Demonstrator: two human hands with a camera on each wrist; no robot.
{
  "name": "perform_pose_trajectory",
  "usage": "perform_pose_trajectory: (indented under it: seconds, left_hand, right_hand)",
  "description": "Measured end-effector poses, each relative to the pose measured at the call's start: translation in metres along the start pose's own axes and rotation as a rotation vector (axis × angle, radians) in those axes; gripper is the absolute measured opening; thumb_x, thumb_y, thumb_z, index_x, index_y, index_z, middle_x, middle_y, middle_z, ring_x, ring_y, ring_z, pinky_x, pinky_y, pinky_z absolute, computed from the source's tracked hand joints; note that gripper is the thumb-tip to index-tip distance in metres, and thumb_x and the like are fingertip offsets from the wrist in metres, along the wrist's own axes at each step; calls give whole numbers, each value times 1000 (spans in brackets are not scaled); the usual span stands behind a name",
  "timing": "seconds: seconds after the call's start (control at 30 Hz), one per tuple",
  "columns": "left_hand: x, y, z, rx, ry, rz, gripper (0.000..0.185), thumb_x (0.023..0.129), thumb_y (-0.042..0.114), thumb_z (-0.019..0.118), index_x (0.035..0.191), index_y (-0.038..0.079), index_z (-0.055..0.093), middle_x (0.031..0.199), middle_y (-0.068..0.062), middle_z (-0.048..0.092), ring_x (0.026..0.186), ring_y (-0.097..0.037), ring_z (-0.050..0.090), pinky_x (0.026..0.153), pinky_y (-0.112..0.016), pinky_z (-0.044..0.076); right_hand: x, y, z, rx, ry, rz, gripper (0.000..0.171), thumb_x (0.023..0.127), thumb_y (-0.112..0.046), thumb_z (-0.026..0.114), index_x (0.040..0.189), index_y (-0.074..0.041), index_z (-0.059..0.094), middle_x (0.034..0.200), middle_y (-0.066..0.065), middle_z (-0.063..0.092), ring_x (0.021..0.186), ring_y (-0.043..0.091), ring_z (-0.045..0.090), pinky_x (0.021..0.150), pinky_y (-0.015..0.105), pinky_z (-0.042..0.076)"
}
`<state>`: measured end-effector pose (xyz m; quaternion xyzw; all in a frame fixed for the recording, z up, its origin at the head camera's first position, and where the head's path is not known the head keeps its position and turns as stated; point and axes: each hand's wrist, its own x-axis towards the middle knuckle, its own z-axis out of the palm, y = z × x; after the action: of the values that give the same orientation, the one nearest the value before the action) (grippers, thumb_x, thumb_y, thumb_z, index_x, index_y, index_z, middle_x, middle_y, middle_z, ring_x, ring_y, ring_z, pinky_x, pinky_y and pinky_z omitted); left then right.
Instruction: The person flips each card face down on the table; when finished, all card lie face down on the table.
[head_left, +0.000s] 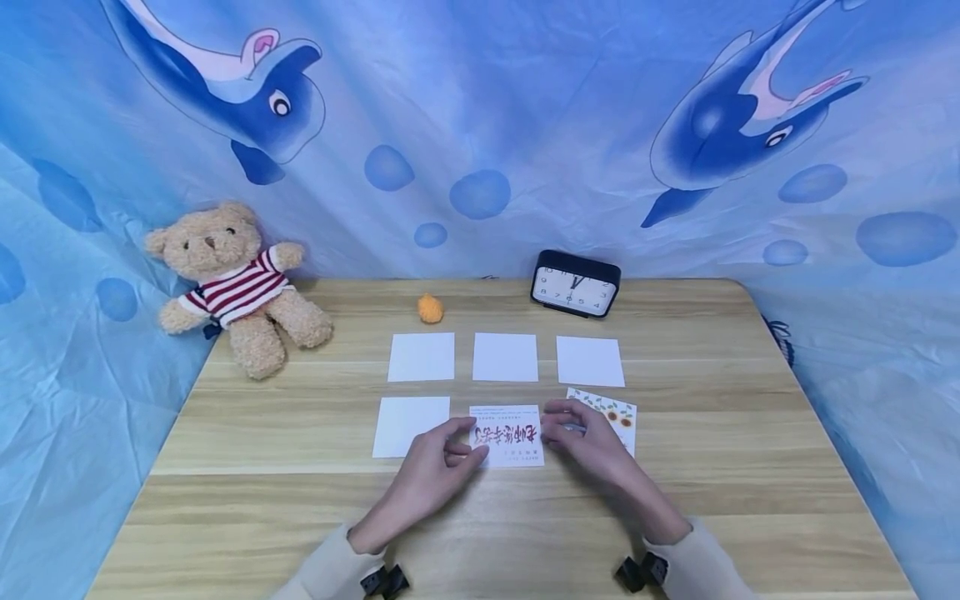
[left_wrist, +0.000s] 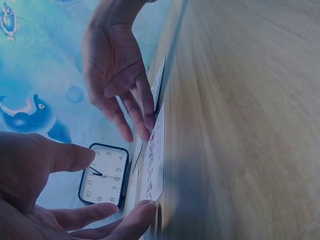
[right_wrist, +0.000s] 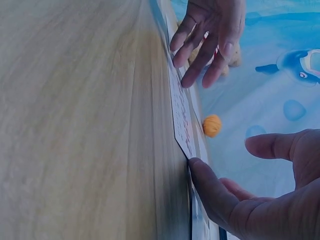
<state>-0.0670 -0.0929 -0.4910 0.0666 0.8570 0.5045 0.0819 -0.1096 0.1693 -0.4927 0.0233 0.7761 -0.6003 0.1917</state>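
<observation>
A white card with red lettering lies flat in the front row, between the two hands. My left hand is at its left edge, with fingers loosely bent and thumb held apart from them. At the card's right edge is my right hand; in the right wrist view its index fingertip meets the card's corner. Neither hand pinches the card. Partly under the right hand lies a card with sunflowers. Beside the left hand is a blank white card.
Three blank cards form the back row: left, middle and right. Behind them are an orange lump and a black-framed clock. A teddy bear sits at the table's back left corner, against a blue dolphin curtain.
</observation>
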Motion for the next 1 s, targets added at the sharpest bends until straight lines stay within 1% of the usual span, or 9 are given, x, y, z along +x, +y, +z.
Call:
perform_pose_trajectory:
  seconds: [0.13,0.3,0.5,0.67,0.77,0.83,0.93,1.0]
  left_hand:
    - [0,-1,1,0,16,10,51,96,23,76,136,-4,62,119,-26,74,93,-27,78,76,-18,63]
    - [1,0,2,11,28,9,50,95,25,76,136,-2,62,120,-24,73,92,-24,77,76,-18,62]
    - [2,2,3,37,25,29,49,96,26,75,136,0,63,117,-22,74,91,-23,76,74,-17,60]
    - [2,5,6,40,2,25,48,101,38,68,136,5,65,118,-18,75,90,-19,76,75,-20,59]
    - [2,7,7,34,-20,27,51,104,44,61,139,7,64,122,-16,74,94,-19,75,79,-25,60]
    - [2,8,8,28,-33,28,52,107,47,55,141,9,62,126,-15,73,100,-20,74,84,-30,60]
    - [2,10,10,14,-31,31,54,109,48,47,144,10,60,135,-16,70,110,-25,72,95,-43,60]
    - [3,12,11,4,-23,29,54,111,49,43,145,10,60,140,-15,68,120,-28,69,105,-50,56]
  right_hand:
    - [2,2,2,22,10,6,45,99,-10,68,140,4,56,128,25,69,108,29,74,91,30,64]
    - [4,2,4,72,15,23,46,98,-7,67,140,5,56,129,26,68,109,27,73,89,32,65]
    - [4,-1,1,164,-30,34,46,102,-11,63,144,5,52,131,26,66,107,20,72,93,31,64]
    - [4,-9,5,228,-68,35,46,107,-18,57,146,4,52,138,26,63,107,21,73,94,31,63]
    - [2,-14,8,243,-82,35,46,109,-24,54,146,3,52,142,25,61,111,22,72,95,31,63]
    - [1,-16,11,242,-95,29,48,110,-27,52,146,3,52,142,25,60,113,23,72,95,31,63]
    - [-1,-19,14,237,-132,9,49,112,-30,47,145,5,51,142,27,59,114,25,72,96,32,63]
    - [-2,-20,16,233,-161,-9,49,112,-29,44,146,7,50,143,29,58,115,25,72,97,32,62]
